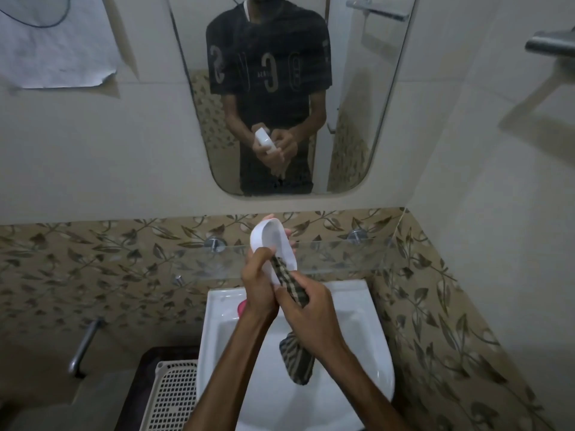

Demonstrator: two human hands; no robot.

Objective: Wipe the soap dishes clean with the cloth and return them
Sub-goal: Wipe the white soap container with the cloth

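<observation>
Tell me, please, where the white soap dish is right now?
In the head view, the white soap dish is held up in the left hand above the sink, before the glass shelf.

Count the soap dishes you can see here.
1 for sure: the white soap dish, held in the left hand above the sink. Others may be hidden.

Soap dish (273,244) smooth white plastic; cloth (297,362) striped woven fabric; sink (348,306) glossy ceramic.
</observation>
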